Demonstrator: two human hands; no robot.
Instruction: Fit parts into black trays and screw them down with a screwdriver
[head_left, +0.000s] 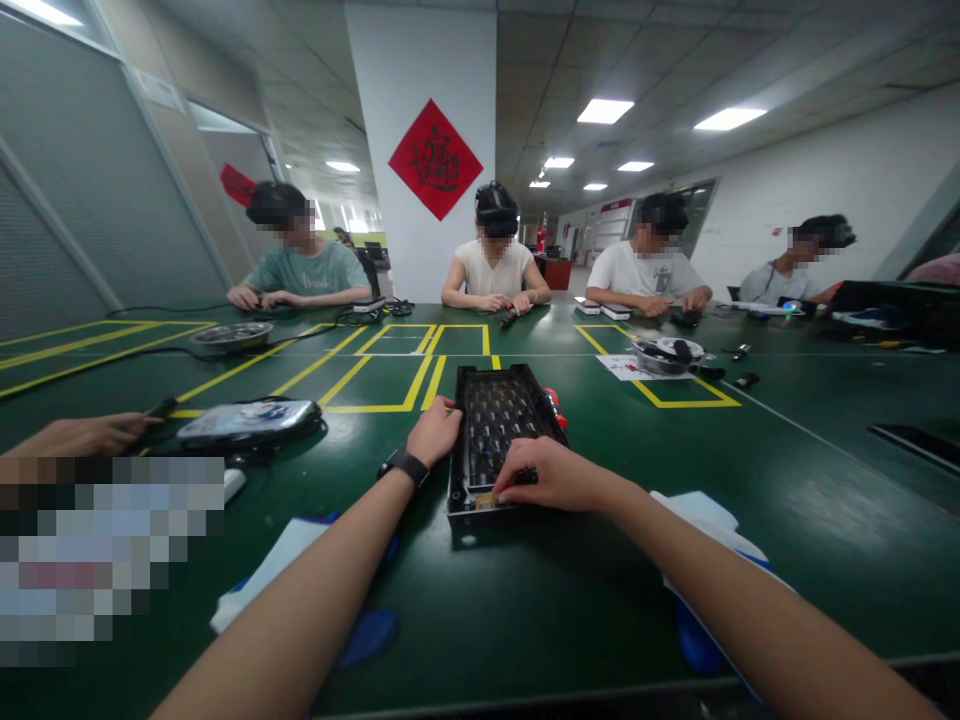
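A black open case (454, 450) lies on the green table in front of me, long side pointing away. Inside it are several small shiny metal pieces (504, 408) in rows. My left hand (437, 432), with a dark band on its wrist, grips the case's left rim. At the near end, my right hand (547, 472) is closed in a pinch, fingertips down in the case beside a small yellowish piece (486, 499). Something dark (527, 476) shows between its fingers, too small to name. Red round parts (553, 405) sit at the case's right side.
White-and-blue gloves lie on both sides, the left glove (277, 560) and right glove (709, 520) partly under my forearms. A clear pouch (249, 422) is at left, near another person's hand (97, 435). Metal bowls (232, 337) stand farther off. Several people sit opposite.
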